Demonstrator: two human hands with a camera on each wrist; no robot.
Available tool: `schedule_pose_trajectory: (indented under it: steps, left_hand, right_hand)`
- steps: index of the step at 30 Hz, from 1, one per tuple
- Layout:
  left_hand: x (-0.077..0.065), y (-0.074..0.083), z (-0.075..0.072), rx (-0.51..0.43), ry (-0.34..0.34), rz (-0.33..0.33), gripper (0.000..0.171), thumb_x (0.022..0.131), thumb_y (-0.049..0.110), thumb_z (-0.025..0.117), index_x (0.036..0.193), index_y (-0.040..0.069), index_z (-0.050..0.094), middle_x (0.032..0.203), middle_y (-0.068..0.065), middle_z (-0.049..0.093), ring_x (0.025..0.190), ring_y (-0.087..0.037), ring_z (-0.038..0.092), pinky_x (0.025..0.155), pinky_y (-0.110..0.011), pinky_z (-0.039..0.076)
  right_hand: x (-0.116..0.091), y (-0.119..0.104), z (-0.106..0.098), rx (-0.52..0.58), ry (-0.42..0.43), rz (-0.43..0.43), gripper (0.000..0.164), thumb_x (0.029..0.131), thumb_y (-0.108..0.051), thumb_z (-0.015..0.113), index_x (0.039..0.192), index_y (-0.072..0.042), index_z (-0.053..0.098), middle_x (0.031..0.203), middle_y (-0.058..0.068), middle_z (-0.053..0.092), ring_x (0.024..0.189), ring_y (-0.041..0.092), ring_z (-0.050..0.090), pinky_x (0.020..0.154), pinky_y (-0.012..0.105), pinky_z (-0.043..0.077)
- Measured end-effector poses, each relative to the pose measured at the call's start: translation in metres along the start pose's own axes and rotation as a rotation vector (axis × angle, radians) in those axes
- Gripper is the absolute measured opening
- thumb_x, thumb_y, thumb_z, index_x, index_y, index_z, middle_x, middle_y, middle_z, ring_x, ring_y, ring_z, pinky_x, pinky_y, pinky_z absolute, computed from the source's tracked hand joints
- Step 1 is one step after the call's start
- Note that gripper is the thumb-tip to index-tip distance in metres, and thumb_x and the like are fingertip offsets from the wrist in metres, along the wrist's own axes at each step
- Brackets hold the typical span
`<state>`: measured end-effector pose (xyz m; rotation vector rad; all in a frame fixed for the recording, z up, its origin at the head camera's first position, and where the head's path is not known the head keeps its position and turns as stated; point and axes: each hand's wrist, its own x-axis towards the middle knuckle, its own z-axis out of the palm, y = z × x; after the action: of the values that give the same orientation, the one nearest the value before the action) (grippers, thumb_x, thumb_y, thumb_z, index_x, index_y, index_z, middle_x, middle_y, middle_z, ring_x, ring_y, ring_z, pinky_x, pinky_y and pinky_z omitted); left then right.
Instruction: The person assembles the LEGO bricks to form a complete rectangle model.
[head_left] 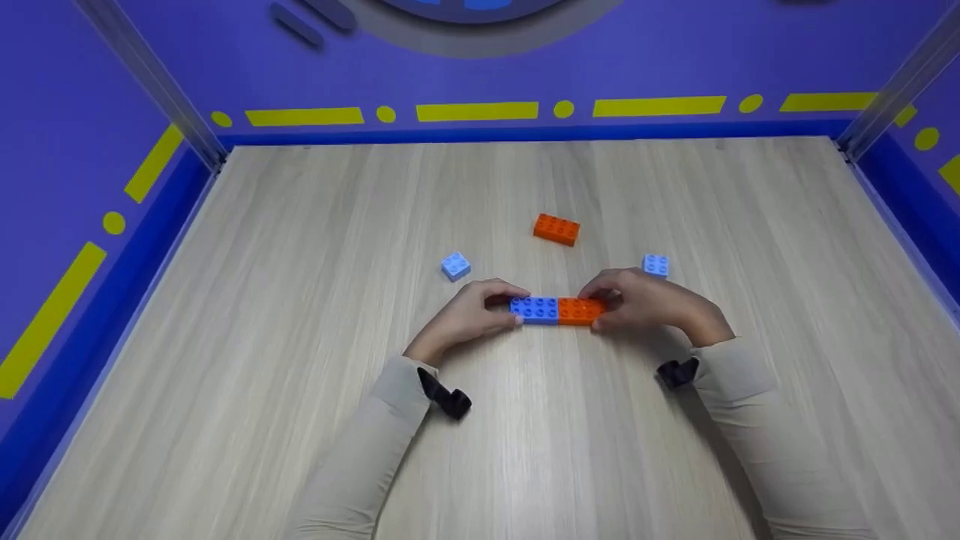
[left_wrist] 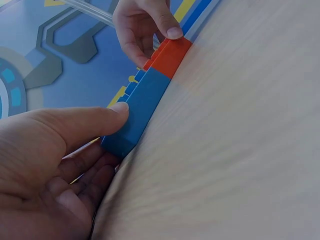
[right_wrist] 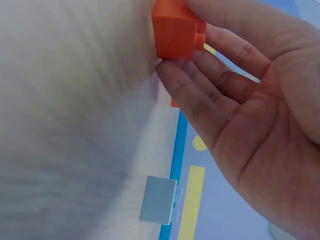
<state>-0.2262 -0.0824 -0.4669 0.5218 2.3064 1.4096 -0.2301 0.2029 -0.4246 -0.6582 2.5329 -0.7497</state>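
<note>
A blue toy brick [head_left: 534, 310] and an orange toy brick [head_left: 579, 311] lie end to end on the table, their short sides touching, studs up. My left hand [head_left: 480, 309] pinches the blue brick near its outer end, thumb on the near long side, as the left wrist view also shows on the blue brick [left_wrist: 134, 112]. With thumb and fingers, my right hand [head_left: 641, 300] pinches the orange brick from the right. In the right wrist view, the end of the orange brick [right_wrist: 175, 35] shows between thumb and fingers.
Beyond the hands lies another orange brick [head_left: 556, 229]. A small light blue brick [head_left: 455, 266] sits past the left hand, and a second light blue brick [head_left: 655, 265] just behind the right hand. Purple panels [head_left: 480, 79] wall the wooden table [head_left: 300, 247] at back and sides.
</note>
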Motion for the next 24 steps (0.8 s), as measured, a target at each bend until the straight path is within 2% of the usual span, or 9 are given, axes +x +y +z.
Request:
schedule_pose_trajectory:
  steps: [5,12,15,24]
  left_hand:
    - [0.002,0.0,0.002,-0.017,-0.005,0.0,0.04,0.084,0.014,0.072,0.123,0.018,0.066,0.129,-0.001,0.061,0.123,-0.016,0.051,0.109,-0.035,0.036]
    - [0.002,-0.001,0.002,-0.021,-0.007,0.007,0.038,0.085,0.014,0.072,0.123,0.018,0.066,0.127,-0.001,0.062,0.121,-0.016,0.051,0.109,-0.034,0.036]
    - [0.002,-0.001,0.001,-0.012,-0.005,0.002,0.038,0.085,0.014,0.072,0.123,0.018,0.066,0.127,0.0,0.062,0.122,-0.015,0.051,0.11,-0.034,0.035]
    - [0.001,-0.003,-0.001,-0.016,-0.01,0.011,0.038,0.085,0.016,0.072,0.123,0.019,0.065,0.127,0.0,0.061,0.122,-0.015,0.052,0.109,-0.034,0.037]
  right_hand:
    - [-0.002,-0.001,-0.003,0.0,-0.022,0.006,0.039,0.079,-0.02,0.079,0.115,-0.011,0.068,0.115,0.007,0.065,0.101,0.023,0.058,0.093,0.045,0.048]
    - [0.0,-0.002,-0.009,0.03,-0.015,-0.083,0.039,0.083,-0.016,0.074,0.12,-0.004,0.066,0.117,0.013,0.066,0.105,0.028,0.061,0.093,0.047,0.05]
    - [0.002,-0.003,-0.012,0.055,-0.007,-0.085,0.039,0.086,-0.015,0.071,0.122,-0.003,0.064,0.119,0.014,0.065,0.11,0.031,0.06,0.095,0.049,0.048]
    - [0.013,-0.007,-0.024,0.03,0.079,-0.09,0.039,0.09,-0.015,0.067,0.125,0.001,0.061,0.123,0.017,0.063,0.115,0.034,0.058,0.099,0.05,0.046]
